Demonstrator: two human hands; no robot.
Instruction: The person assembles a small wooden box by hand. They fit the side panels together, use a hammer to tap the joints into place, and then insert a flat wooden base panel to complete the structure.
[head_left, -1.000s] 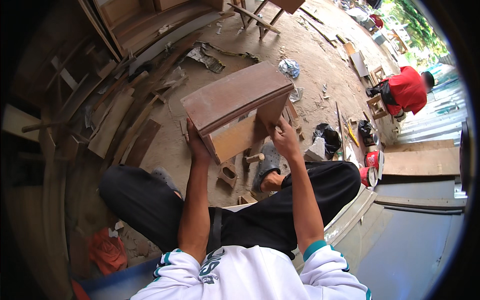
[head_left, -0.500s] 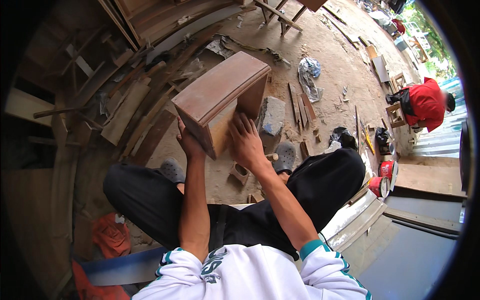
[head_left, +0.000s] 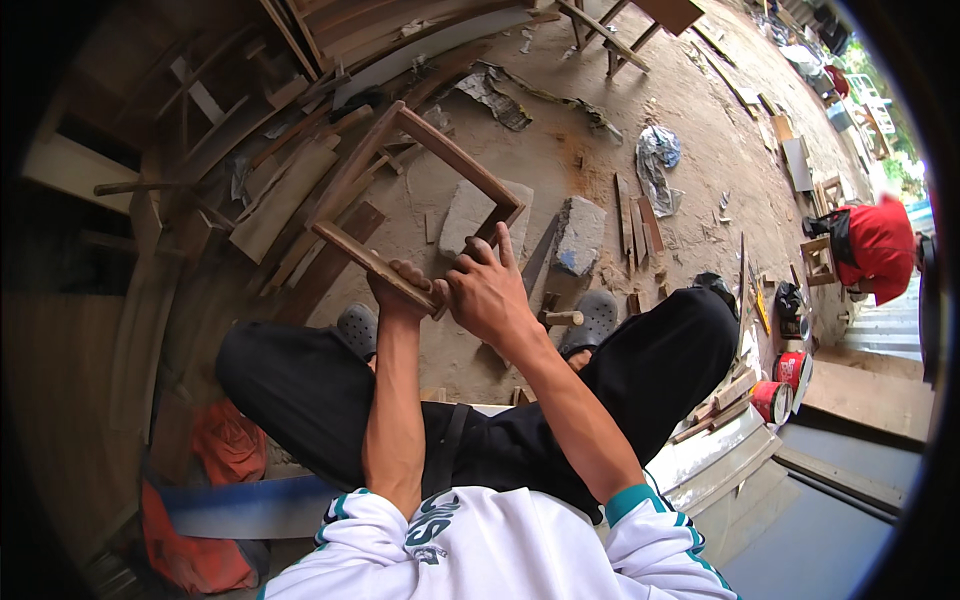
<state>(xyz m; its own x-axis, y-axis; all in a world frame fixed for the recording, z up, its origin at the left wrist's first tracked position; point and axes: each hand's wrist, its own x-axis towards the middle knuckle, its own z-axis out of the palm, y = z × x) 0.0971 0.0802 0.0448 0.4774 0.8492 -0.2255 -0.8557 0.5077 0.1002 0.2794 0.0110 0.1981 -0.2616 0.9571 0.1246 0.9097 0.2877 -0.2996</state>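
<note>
A brown wooden box frame [head_left: 368, 262], open through its middle, is tilted up in front of me above the ground. My left hand [head_left: 404, 288] is wrapped round its near edge, with the fingertips curled over the wood. At the near right corner, my right hand [head_left: 492, 292] grips the frame with bent fingers, while its index finger points up along the right side. Both hands almost meet at that corner. Through the opening show a pale block [head_left: 468, 212] and the ground. A short wooden handle [head_left: 562, 318] lies beside my right shoe [head_left: 597, 318].
A grey concrete block [head_left: 580, 236] and thin wood strips [head_left: 632, 225] lie on the dirt to the right. Stacked boards [head_left: 285, 195] fill the left. Red cans [head_left: 771, 402] stand at the right. A person in red [head_left: 875, 250] bends down farther off.
The box frame has been turned, so its broad top panel no longer faces me and its opening does. My right hand has shifted from inside the box to the near corner.
</note>
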